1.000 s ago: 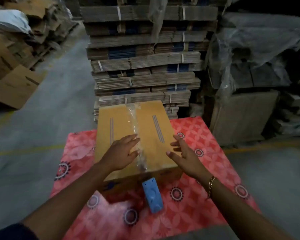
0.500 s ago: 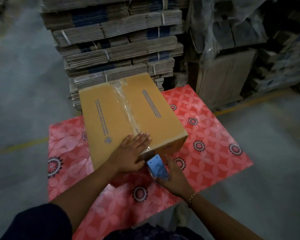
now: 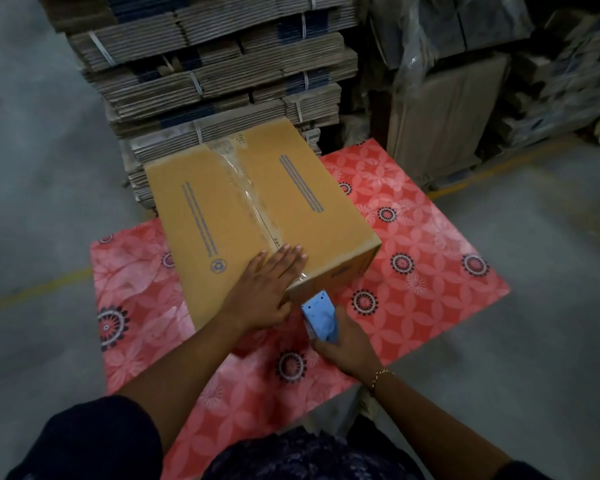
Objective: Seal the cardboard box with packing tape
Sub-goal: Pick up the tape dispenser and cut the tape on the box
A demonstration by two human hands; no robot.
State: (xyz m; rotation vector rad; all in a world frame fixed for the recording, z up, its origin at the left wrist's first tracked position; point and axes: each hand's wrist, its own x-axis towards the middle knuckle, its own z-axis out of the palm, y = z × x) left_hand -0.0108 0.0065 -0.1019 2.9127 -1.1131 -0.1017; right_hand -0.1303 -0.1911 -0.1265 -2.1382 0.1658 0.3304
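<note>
one hand (image 3: 267,292) flat — box (image 3: 257,216) top

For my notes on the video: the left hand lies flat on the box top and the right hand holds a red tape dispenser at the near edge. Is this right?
Not quite: the tape dispenser is blue, not red, as the head view shows. The rest holds: the left hand lies flat on the box top, and the right hand holds it at the near edge.

Box on the mat, stacks behind.
The box (image 3: 257,216) sits on the mat (image 3: 430,271); tape (image 3: 246,188) runs along its top seam. Behind the box stand cardboard stacks (image 3: 215,74). The left hand (image 3: 267,285) lies on the box's near edge; the dispenser (image 3: 321,317) is just before the box, in the right hand (image 3: 347,348).
</note>
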